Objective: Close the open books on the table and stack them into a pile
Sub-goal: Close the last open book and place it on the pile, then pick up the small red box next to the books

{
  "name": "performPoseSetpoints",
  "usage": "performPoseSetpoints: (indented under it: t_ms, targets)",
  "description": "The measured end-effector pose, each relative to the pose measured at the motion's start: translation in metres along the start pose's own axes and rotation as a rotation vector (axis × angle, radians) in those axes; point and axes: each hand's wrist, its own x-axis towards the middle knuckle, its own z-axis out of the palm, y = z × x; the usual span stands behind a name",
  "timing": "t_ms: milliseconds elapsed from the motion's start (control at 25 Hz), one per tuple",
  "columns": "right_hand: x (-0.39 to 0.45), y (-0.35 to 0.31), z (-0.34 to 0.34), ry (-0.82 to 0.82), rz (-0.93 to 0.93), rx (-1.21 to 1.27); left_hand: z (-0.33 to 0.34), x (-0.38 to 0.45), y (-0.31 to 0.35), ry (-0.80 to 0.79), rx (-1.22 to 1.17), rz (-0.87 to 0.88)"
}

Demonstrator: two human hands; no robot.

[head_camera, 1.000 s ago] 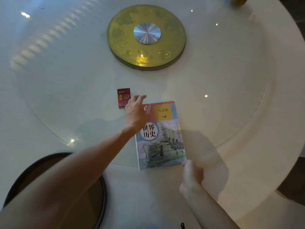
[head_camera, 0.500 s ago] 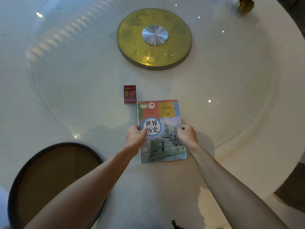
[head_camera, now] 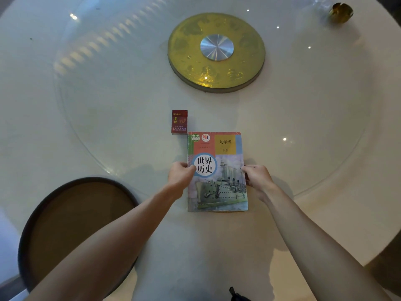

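— What did we have in front of us, biggest thing first?

— The round white table point(head_camera: 325, 213), with a glass turntable point(head_camera: 108, 105) lying over most of it. Well beyond our grip, toward the far side, sat a gold disc point(head_camera: 217, 79) with a silver hub point(head_camera: 217, 47) in its middle.

— And off to the side of the grip?

— To the left of our left arm and nearer to us, a round brown stool seat point(head_camera: 71, 224) with a dark rim showed below the table's edge. Far beyond the right hand, at the table's far edge, was a small gold object point(head_camera: 340, 11); we could not tell what it was.

— Where was the book?

— The book point(head_camera: 217, 181) lay closed, cover up, flat on the table between our two hands. Its cover showed a grey warship and a white circle with dark characters. We could not tell whether other books lay under it.

— How did we hold it?

— Our left hand point(head_camera: 181, 175) was clamped on the spine edge, thumb over the cover by the white circle. Our right hand point(head_camera: 258, 179) pinched the opposite long edge, fingertips point(head_camera: 245, 169) curled onto the cover. Both sat about midway along the book.

— Anything small nearby?

— A little red box point(head_camera: 179, 122) stood just beyond the left hand, right beside the book's far left corner; we could not tell if they touched.
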Motion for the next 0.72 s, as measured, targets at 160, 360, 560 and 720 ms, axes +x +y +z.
performPoseSetpoints:
  t_ms: [160, 360, 560, 720]
  targets:
    - [0.003, 0.001, -0.002, 0.008, 0.013, 0.054, 0.005, -0.005, 0.002, 0.032, 0.039, 0.004]
    - [0.018, 0.01, 0.006, 0.067, -0.029, -0.148, 0.006, -0.006, 0.005, 0.033, 0.016, -0.009]
    - [0.023, -0.008, 0.0, 0.113, -0.055, -0.165, 0.012, 0.005, 0.025, 0.001, -0.016, 0.015]
    - [0.016, -0.034, -0.006, 0.111, -0.008, -0.181, 0.011, 0.015, 0.043, -0.02, 0.049, -0.015]
